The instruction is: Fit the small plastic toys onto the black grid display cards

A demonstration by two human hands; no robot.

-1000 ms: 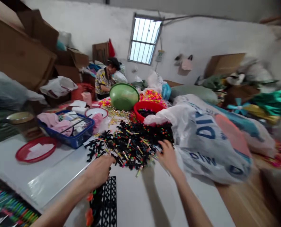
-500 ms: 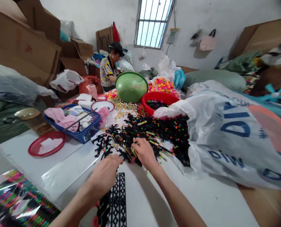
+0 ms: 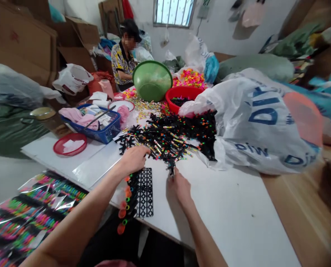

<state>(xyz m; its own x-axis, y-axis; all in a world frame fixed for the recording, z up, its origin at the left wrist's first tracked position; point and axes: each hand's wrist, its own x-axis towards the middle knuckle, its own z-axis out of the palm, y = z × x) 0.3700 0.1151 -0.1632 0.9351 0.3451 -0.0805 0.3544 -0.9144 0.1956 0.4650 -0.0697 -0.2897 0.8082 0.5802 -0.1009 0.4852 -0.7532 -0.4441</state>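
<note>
A heap of small black plastic pieces with coloured bits (image 3: 168, 129) lies across the middle of the white table. My right hand (image 3: 181, 185) is closed on a black piece (image 3: 171, 166) at the heap's near edge. My left hand (image 3: 136, 157) is at the heap's near left edge, fingers bent together; what they hold, if anything, is hidden. Just below it, a black perforated rack (image 3: 145, 193) lies flat near the table's front edge. Along the rack's left side runs a row of black pieces with orange and green ends (image 3: 128, 204).
Red basket (image 3: 84, 148) and blue basket (image 3: 107, 129) stand left. Green basin (image 3: 152, 81) and red basin (image 3: 172, 105) stand behind the heap. A large white bag (image 3: 238, 122) bulges at right. Packed coloured goods (image 3: 40, 215) lie lower left. A person (image 3: 123, 59) sits beyond.
My right hand has drawn back from the heap toward me, with a black piece now in its fingers. My left hand stays near the rack. The view has tilted down, showing more of the rack.
</note>
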